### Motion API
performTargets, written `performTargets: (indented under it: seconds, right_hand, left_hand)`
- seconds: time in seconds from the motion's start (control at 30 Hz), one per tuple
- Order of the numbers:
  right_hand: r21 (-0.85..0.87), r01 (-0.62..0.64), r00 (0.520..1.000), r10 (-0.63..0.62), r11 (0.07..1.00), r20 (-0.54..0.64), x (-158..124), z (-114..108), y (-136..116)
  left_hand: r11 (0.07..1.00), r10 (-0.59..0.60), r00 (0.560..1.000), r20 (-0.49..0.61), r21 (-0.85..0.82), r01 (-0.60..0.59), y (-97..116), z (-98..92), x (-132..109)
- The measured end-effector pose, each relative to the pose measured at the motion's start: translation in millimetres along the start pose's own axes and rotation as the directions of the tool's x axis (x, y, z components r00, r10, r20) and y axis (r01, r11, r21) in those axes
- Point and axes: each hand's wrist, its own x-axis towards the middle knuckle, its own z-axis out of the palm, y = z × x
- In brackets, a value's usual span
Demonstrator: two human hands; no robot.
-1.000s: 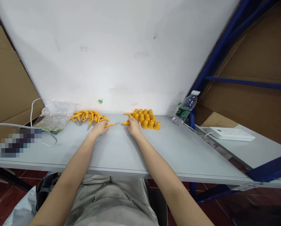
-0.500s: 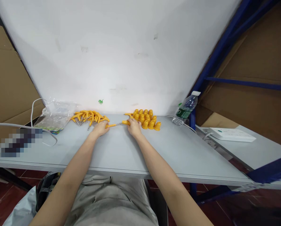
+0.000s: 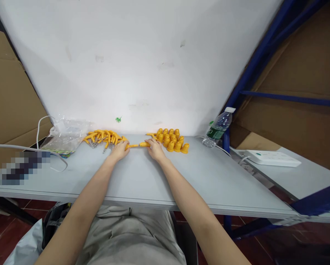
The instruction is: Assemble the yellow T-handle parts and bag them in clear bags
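My left hand [image 3: 120,149] is closed around the handle end of a yellow corkscrew [image 3: 132,146], whose ridged shaft points right. A yellow sleeve-like piece [image 3: 144,144] is gripped in my right hand [image 3: 155,149], in line with the corkscrew. Only a short bit of metal spiral shows between the two; how deep the tip sits is hidden. Just behind my left hand lies a pile of yellow T-handled corkscrews [image 3: 106,136] with metal spirals. Beside my right hand stand several yellow cone-shaped caps [image 3: 177,146] in rows. Another yellow piece with a thin end [image 3: 151,134] lies behind my right fingers.
A clear plastic bag [image 3: 68,132] and a white cable [image 3: 16,146] lie at the left. At the right a plastic bottle [image 3: 219,127] leans near the blue frame [image 3: 244,81]. A white power strip [image 3: 272,158] rests on the neighbouring surface. A white panel [image 3: 143,73] rises behind the table.
The corkscrew and the yellow sleeve have come together: less bare spiral shows between them. My right hand has shifted slightly left, and my left hand slightly right.
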Motion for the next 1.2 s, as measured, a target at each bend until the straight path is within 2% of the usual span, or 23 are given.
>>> performTargets:
  seconds: [0.13, 0.33, 0.43, 0.63, 0.83, 1.0, 1.2]
  right_hand:
    - [0.105, 0.073, 0.997, -0.068, 0.992, -0.043, 2.5, 3.7, 4.7]
    - [0.366, 0.101, 0.990, -0.059, 0.925, -0.126, 6.8, 4.7, 16.6]
    - [0.459, 0.090, 0.994, -0.049, 0.884, -0.102, 8.9, 2.4, 22.6]
    - [0.682, 0.033, 0.998, -0.055, 0.731, 0.011, 9.7, -8.9, 23.9]
    - [0.705, -0.100, 0.995, 0.054, 0.703, 0.087, 2.2, -27.4, 8.7]
    - [0.705, -0.198, 0.979, 0.175, 0.680, 0.107, 1.5, -27.6, -2.3]
    - [0.708, -0.224, 0.974, 0.168, 0.670, 0.149, 3.2, -24.8, -2.5]
  left_hand:
    - [0.998, 0.029, 0.995, -0.091, -0.044, -0.033, -2.5, 4.5, 2.0]
    - [0.979, 0.130, 0.977, -0.170, -0.136, -0.153, -9.9, 11.7, 7.1]
    - [0.970, 0.154, 0.972, -0.179, -0.162, -0.183, -11.8, 12.9, 8.5]
    - [0.956, 0.182, 0.959, -0.218, -0.188, -0.225, -13.0, 9.5, 9.7]
    - [0.946, 0.205, 0.946, -0.252, -0.197, -0.258, -10.0, 6.7, 9.4]
    - [0.948, 0.184, 0.950, -0.251, -0.209, -0.238, -7.9, 6.5, 9.0]
    - [0.951, 0.160, 0.959, -0.234, -0.224, -0.213, -8.7, 5.7, 10.8]
